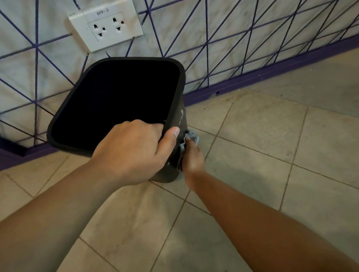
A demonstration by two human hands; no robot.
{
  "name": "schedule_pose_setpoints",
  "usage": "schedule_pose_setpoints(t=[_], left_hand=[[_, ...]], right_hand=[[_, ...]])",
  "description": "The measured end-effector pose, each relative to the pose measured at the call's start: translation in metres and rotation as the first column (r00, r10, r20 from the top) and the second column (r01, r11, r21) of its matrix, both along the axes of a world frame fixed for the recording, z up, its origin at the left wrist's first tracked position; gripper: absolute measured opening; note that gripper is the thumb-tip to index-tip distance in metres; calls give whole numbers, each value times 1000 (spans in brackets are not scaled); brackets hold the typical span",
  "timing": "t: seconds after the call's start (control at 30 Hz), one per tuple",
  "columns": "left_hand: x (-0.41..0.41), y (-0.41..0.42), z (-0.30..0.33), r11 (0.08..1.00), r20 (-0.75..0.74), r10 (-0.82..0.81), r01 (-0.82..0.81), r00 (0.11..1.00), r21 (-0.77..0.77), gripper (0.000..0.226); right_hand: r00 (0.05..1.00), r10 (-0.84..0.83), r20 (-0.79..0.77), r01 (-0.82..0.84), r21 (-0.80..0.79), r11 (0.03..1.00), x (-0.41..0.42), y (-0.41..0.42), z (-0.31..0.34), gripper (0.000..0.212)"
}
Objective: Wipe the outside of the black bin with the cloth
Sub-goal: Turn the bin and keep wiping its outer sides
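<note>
The black bin (178, 91) stands on the tiled floor close to the wall, its dark opening facing up. My left hand (134, 152) grips its near rim, fingers hooked inside and thumb on the outer wall. Lower down, my right hand (191, 158) holds a bunched grey-blue cloth (189, 137) against the bin's near right outer side. Pale streaks show on the bin's wall just above the cloth. Most of the bin's near wall is hidden behind my left hand.
A white double wall socket (106, 24) is on the wall just behind the bin. The wall is pale with purple line patterns and a purple skirting (257, 77). Beige floor tiles (265, 148) spread to the right and toward me.
</note>
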State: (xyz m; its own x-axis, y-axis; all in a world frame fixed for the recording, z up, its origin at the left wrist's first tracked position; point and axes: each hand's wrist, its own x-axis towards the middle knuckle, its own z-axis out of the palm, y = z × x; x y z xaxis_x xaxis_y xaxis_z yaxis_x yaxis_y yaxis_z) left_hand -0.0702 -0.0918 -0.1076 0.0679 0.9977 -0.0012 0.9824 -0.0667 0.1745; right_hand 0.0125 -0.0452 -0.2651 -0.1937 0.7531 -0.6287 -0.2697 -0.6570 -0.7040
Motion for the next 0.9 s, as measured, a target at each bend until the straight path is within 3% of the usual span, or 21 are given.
schedule_pose_setpoints(t=[0.2, 0.37, 0.53, 0.7, 0.9], left_hand=[[-1, 1, -1, 1000, 44, 16, -15, 999, -4, 55], [-3, 0, -3, 999, 96, 47, -48, 994, 9, 57], [-5, 4, -3, 997, 197, 75, -71, 978, -30, 56], [-3, 10, -2, 996, 201, 89, -82, 976, -44, 58], [-7, 10, -2, 992, 271, 120, -105, 955, -72, 59]], right_hand=[[1000, 2, 7, -2, -24, 1000, 9, -51, 19, 43], [985, -152, -83, 156, 44, 987, -2, -83, 53, 41], [966, -254, -41, 257, 106, 961, -31, -61, 89, 70], [935, -351, -46, 347, -77, 935, -41, -33, 61, 101], [956, -288, -51, 283, -87, 955, -33, -36, 87, 65]])
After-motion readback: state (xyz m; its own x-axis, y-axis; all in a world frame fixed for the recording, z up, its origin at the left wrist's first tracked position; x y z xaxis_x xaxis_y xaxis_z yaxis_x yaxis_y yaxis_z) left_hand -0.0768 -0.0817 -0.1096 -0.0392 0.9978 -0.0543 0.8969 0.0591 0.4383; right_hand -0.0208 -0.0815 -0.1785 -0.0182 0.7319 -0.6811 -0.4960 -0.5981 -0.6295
